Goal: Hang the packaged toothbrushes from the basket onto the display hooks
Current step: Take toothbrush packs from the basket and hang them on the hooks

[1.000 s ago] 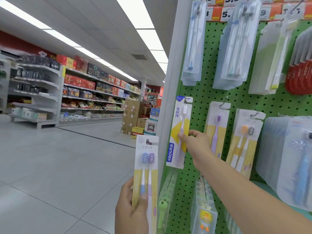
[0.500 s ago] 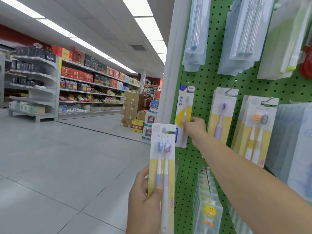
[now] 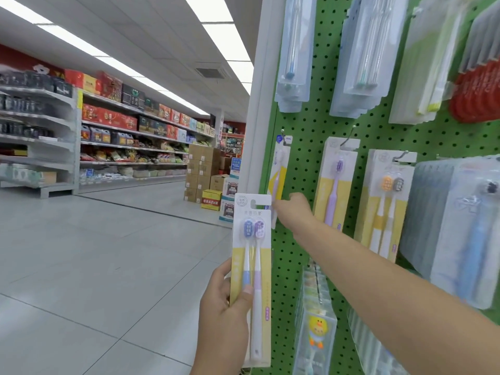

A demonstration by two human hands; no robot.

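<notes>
Green pegboard [image 3: 311, 125] fills the wall beyond both hands, with a white upright post [image 3: 257, 104] along its near edge and a supermarket aisle stretching off past the left hand.

Right hand [image 3: 295, 209] reaches out to the board, fingers on the lower part of a single-brush pack [image 3: 278, 174] whose top sits on a hook [image 3: 282, 132] above the hand. From behind I cannot tell whether the fingers pinch the card or only press it; likely steadying it so it hangs flat and square after seating.

Left hand [image 3: 226, 304] is held low and closer to the body, thumb across the front of a twin-brush pack [image 3: 253, 266] and fingers curled behind. Pack is upright with its hang slot at the top — probably kept that way so it can go straight onto a hook next.

Just beyond the right wrist hang a purple-brush pack [image 3: 335, 182] and an orange-and-grey twin pack [image 3: 384, 201], each on its own hook. Clear blister packs [image 3: 295, 55] hang above the right hand; duck-print packs [image 3: 315, 328] below the forearm.

Basket not in view.
</notes>
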